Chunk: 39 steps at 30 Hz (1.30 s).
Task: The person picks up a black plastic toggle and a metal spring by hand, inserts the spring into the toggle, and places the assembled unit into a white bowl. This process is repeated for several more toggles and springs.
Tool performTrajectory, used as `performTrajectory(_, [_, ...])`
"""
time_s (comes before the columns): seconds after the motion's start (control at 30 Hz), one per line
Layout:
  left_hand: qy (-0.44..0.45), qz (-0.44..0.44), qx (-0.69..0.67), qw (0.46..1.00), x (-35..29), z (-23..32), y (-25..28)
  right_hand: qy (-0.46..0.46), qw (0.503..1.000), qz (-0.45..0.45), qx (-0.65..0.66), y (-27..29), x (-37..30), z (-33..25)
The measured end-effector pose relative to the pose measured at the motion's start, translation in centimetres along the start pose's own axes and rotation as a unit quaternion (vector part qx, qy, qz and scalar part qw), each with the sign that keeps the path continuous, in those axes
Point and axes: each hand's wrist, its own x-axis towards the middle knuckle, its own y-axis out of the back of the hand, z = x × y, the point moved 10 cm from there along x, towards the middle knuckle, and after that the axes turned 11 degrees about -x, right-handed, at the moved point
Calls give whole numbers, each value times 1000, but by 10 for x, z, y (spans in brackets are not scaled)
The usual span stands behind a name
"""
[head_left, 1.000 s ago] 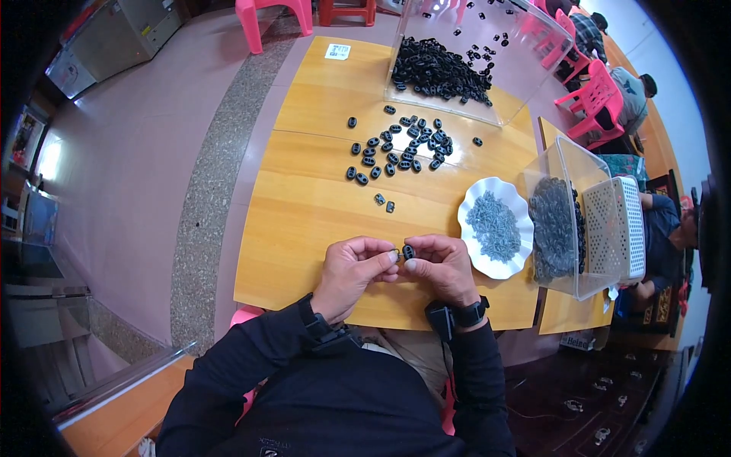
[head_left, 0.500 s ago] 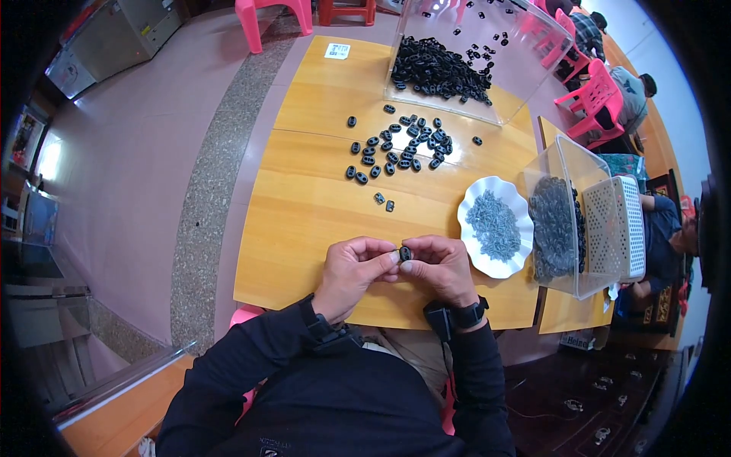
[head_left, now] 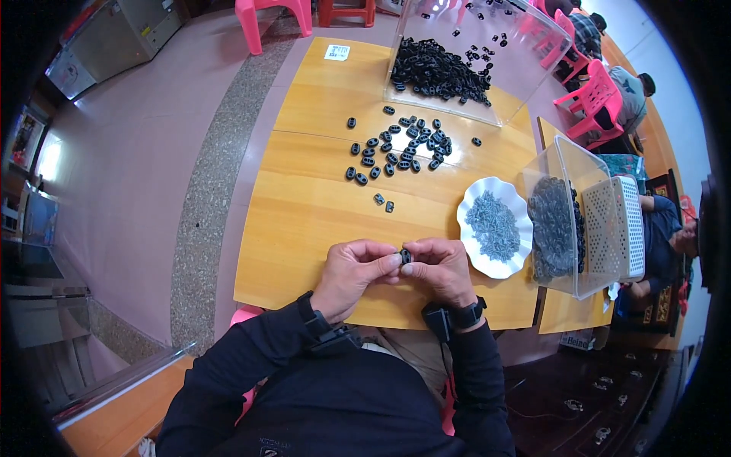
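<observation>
Both hands meet over the near edge of a yellow wooden table (head_left: 304, 228): the left hand (head_left: 352, 273) and right hand (head_left: 442, 270) pinch one small black oval plastic piece (head_left: 405, 256) between their fingertips. Beyond them lies a loose scatter of similar black pieces (head_left: 400, 148); a white scalloped plate of small grey parts (head_left: 493, 226) sits just right of the right hand.

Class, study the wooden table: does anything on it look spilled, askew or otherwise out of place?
Nothing looks damaged. Loose black parts lie scattered on the bare table outside the clear bin, with two strays nearer the hands. The left hand and right hand pinch one small black part.
</observation>
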Motion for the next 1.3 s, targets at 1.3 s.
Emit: performTrajectory(1.3, [85, -89, 8, 992, -1, -3, -18, 63, 998, 15, -5, -20, -16, -33])
